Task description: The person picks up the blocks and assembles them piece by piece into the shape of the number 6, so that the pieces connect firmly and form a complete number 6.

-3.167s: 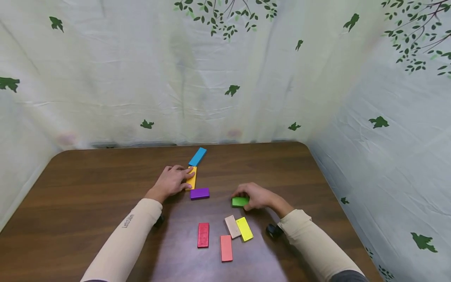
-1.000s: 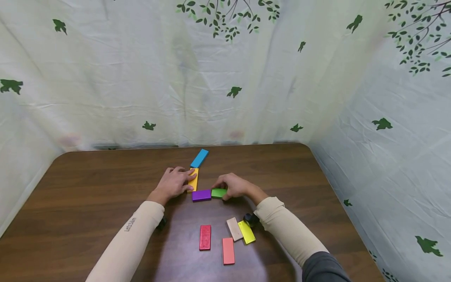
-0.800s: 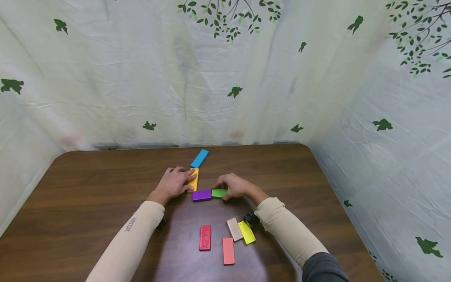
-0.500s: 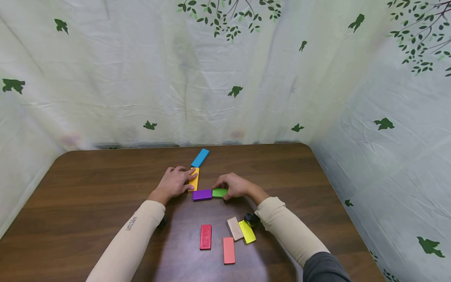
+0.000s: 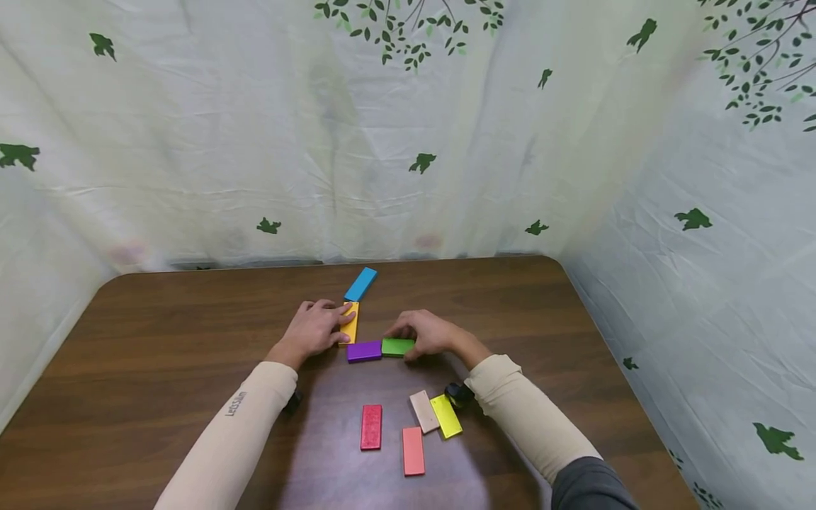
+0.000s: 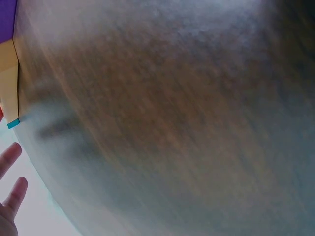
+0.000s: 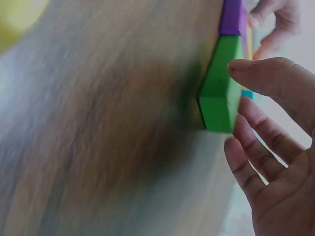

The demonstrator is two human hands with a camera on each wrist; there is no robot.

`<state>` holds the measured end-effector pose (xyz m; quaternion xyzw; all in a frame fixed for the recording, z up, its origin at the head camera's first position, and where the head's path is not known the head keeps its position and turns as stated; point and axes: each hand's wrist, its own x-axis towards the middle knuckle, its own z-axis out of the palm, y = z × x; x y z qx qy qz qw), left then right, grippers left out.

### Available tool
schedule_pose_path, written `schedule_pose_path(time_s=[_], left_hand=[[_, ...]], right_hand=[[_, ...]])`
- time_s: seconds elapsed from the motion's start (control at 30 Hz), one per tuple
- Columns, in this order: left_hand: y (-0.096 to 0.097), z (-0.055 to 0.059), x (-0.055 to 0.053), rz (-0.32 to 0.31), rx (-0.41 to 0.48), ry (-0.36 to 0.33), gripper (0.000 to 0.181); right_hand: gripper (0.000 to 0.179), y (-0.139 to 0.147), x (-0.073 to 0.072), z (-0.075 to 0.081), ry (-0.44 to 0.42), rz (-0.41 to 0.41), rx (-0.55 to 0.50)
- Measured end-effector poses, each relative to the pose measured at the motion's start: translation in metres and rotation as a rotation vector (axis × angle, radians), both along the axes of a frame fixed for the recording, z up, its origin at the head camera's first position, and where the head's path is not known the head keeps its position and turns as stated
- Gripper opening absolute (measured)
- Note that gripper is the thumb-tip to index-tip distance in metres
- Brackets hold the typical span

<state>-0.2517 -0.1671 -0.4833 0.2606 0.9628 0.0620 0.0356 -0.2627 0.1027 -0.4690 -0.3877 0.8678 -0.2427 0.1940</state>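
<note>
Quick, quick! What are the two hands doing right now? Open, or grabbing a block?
Left hand: open, touching the yellow-orange block.
Right hand: holding the green block.

Table (image 5: pixel 159 397), with a sheet (image 5: pixel 472 113) behind it.
On it, from the far edge, we list: first block (image 5: pixel 360 284); second block (image 5: pixel 349 329) before it, left hand (image 5: pixel 311 329) upon it; third block (image 5: pixel 364 352) before the second; fourth block (image 5: pixel 397 347) right of the third, right hand (image 5: pixel 431 333) about it. Nearer us: fifth block (image 5: pixel 371 427) at left; sixth block (image 5: pixel 413 452) to its right; seventh block (image 5: pixel 424 411) behind the sixth; eighth block (image 5: pixel 446 416) right of the seventh.
</note>
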Motion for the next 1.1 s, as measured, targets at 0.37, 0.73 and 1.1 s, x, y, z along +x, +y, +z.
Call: schedule_pose_path(time_s=[0.37,0.73,1.1], left_hand=[[0.0,0.001,0.001,0.021,0.015,-0.014,0.057],[0.003,0.002,0.002,0.034,0.023,-0.037,0.058],[0.004,0.001,0.002,0.044,0.01,-0.038,0.06]], right_hand=[[0.045,0.047,0.03,0.005,-0.038,0.002,-0.07],[0.043,0.075,0.062,-0.008,-0.185,0.059,-0.066],[0.053,0.083,0.082,-0.016,-0.138,0.1,-0.078]])
